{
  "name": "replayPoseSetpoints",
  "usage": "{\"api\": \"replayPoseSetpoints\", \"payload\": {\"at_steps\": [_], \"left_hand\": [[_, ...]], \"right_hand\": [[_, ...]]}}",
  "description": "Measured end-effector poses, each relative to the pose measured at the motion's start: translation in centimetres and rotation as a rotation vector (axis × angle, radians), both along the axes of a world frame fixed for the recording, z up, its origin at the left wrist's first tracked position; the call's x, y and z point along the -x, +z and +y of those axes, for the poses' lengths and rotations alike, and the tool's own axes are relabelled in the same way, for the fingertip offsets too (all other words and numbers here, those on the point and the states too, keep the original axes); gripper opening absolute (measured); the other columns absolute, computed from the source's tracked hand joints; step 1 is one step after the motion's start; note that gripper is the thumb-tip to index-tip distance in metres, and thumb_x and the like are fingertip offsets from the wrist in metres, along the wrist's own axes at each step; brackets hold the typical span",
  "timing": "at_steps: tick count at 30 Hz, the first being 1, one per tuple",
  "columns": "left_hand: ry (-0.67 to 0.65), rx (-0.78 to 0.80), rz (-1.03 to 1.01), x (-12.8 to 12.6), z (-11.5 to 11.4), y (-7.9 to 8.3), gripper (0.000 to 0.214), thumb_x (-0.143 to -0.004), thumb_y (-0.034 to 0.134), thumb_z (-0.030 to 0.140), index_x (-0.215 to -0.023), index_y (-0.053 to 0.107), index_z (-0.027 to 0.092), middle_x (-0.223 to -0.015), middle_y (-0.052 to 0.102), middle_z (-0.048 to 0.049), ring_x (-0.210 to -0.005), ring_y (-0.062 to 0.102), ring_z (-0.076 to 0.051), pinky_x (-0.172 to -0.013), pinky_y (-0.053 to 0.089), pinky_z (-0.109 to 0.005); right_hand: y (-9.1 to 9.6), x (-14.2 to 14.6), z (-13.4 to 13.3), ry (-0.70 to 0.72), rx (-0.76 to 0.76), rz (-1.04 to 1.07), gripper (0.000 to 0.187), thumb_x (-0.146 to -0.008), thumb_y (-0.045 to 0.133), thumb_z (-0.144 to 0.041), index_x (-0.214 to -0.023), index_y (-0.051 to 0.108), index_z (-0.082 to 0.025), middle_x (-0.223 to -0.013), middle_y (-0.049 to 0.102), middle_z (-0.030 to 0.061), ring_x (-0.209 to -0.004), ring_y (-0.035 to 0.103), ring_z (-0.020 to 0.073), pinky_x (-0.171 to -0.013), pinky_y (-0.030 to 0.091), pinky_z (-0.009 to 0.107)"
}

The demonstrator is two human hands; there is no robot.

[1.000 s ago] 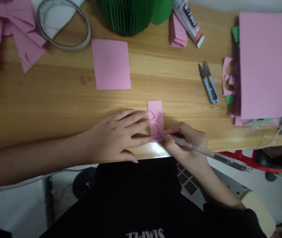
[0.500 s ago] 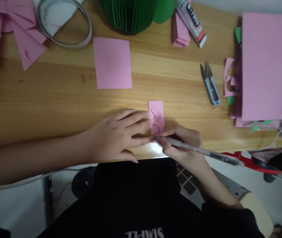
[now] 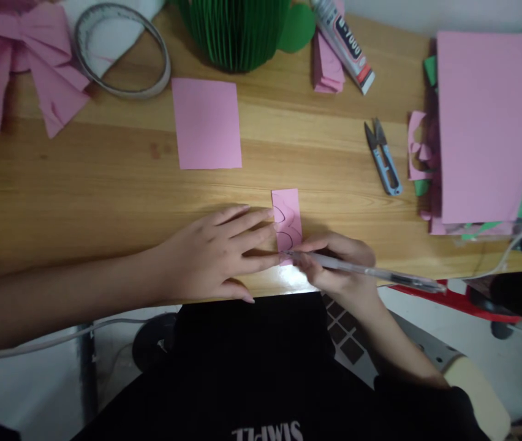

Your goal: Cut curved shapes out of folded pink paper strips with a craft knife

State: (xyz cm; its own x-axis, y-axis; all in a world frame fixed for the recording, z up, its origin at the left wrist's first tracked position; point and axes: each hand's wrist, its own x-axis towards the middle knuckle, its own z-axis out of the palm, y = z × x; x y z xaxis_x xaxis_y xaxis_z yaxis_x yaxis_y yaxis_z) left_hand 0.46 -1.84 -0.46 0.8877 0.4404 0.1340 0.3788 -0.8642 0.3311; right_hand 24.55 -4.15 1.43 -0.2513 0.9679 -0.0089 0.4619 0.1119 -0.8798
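Two bare hands work on a small pink rectangular paper strip (image 3: 287, 211), which lies flat near the front edge of the light wooden table (image 3: 81, 184). Left hand (image 3: 215, 251): fingers extended and flat, gripping nothing, tips pressing the strip's left edge. Right hand (image 3: 339, 269): fingers closed around a slim translucent pen (image 3: 371, 272), its tip low on the strip, beneath two dark curved lines. Step judged in hand: drawing curved outlines. A further stroke would call for a firmly pinned strip. Beyond lie a pink square paper sheet (image 3: 206, 122) and blue thread snips (image 3: 383, 159).
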Motion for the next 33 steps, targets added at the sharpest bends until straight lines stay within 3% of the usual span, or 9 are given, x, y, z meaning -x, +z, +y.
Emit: {"api": "replayPoseSetpoints", "payload": {"at_steps": [2, 4, 7, 11, 16, 21, 26, 30, 33], "left_hand": [[0.0, 0.005, 0.001, 0.0, 0.0, 0.0, 0.067, -0.088, 0.056, 0.066, -0.142, 0.052, 0.027, -0.141, 0.056, -0.0103, -0.14, 0.04, -0.033, -0.113, 0.032, -0.046], [0.002, 0.014, 0.001, 0.0, 0.0, 0.0, 0.065, -0.088, 0.056, 0.065, -0.142, 0.052, 0.027, -0.142, 0.056, -0.0099, -0.139, 0.041, -0.033, -0.113, 0.032, -0.046], [0.008, 0.018, -0.003, 0.0, -0.1, 0.0, 0.064, -0.088, 0.057, 0.065, -0.141, 0.053, 0.028, -0.142, 0.055, -0.0109, -0.138, 0.042, -0.033, -0.112, 0.032, -0.047], [0.009, 0.004, 0.002, 0.0, -0.1, -0.1, 0.064, -0.085, 0.057, 0.068, -0.136, 0.058, 0.028, -0.142, 0.055, -0.0122, -0.139, 0.041, -0.034, -0.114, 0.03, -0.049], [-0.039, -0.025, -0.037, -0.4, 0.1, -0.1, 0.063, -0.086, 0.058, 0.066, -0.13, 0.061, 0.021, -0.145, 0.054, -0.0133, -0.138, 0.044, -0.031, -0.116, 0.027, -0.044], [-0.101, -0.053, -0.048, -0.9, 0.2, -0.2, 0.061, -0.089, 0.057, 0.063, -0.125, 0.062, 0.015, -0.142, 0.055, -0.0176, -0.136, 0.047, -0.032, -0.108, 0.035, -0.042], [-0.098, -0.067, -0.029, -1.0, 0.2, -0.1, 0.058, -0.09, 0.054, 0.064, -0.122, 0.062, 0.015, -0.141, 0.057, -0.0151, -0.131, 0.05, -0.03, -0.101, 0.04, -0.041], [-0.103, -0.074, -0.022, -1.1, 0.3, 0.1, 0.056, -0.09, 0.055, 0.064, -0.118, 0.064, 0.017, -0.145, 0.055, -0.0114, -0.133, 0.048, -0.029, -0.1, 0.039, -0.04], [-0.113, -0.07, -0.02, -1.2, 0.4, 0.3, 0.055, -0.089, 0.056, 0.063, -0.117, 0.064, 0.016, -0.144, 0.056, -0.0104, -0.132, 0.048, -0.029, -0.099, 0.038, -0.039]], "right_hand": [[-0.2, -0.5, -0.5, -0.096, -0.018, 0.01, 0.004, -0.084, 0.066, -0.02, -0.086, 0.069, -0.02, -0.067, 0.071, -0.002, -0.053, 0.065, 0.0115, -0.048, 0.05, 0.022], [-0.4, -1.1, -0.9, -0.105, -0.112, -0.043, 0.011, -0.091, 0.061, -0.026, -0.097, 0.068, -0.021, -0.078, 0.074, 0.0006, -0.066, 0.069, 0.0147, -0.058, 0.055, 0.027], [-0.8, -1.6, -1.1, 0.031, -0.336, -0.254, 0.023, -0.097, 0.053, -0.036, -0.107, 0.067, -0.021, -0.091, 0.074, 0.0054, -0.083, 0.069, 0.0191, -0.071, 0.056, 0.033], [-1.0, -1.8, -0.9, 0.173, -0.614, -0.475, 0.027, -0.1, 0.049, -0.037, -0.111, 0.065, -0.019, -0.094, 0.076, 0.0069, -0.083, 0.066, 0.0204, -0.071, 0.053, 0.034], [-1.1, -1.6, -0.8, 0.239, -0.701, -0.536, 0.024, -0.094, 0.06, -0.028, -0.114, 0.064, -0.016, -0.102, 0.077, 0.0072, -0.089, 0.064, 0.0211, -0.074, 0.051, 0.034], [-1.2, -1.3, -0.4, 0.173, -0.637, -0.398, 0.018, -0.093, 0.058, -0.025, -0.106, 0.067, -0.016, -0.091, 0.075, 0.007, -0.086, 0.065, 0.0205, -0.073, 0.053, 0.033], [-0.5, -1.1, 0.6, 0.021, -0.288, -0.144, 0.016, -0.094, 0.056, -0.023, -0.099, 0.07, -0.021, -0.087, 0.074, 0.0033, -0.08, 0.066, 0.0161, -0.072, 0.054, 0.031], [-0.4, -0.9, 1.3, -0.085, -0.12, -0.01, 0.017, -0.094, 0.056, -0.028, -0.093, 0.071, -0.02, -0.085, 0.074, 0.003, -0.079, 0.067, 0.0154, -0.073, 0.053, 0.031], [-0.7, -0.5, 1.6, -0.182, -0.029, 0.109, 0.015, -0.091, 0.057, -0.026, -0.086, 0.07, -0.02, -0.073, 0.07, -0.0008, -0.064, 0.063, 0.012, -0.061, 0.05, 0.026]]}}
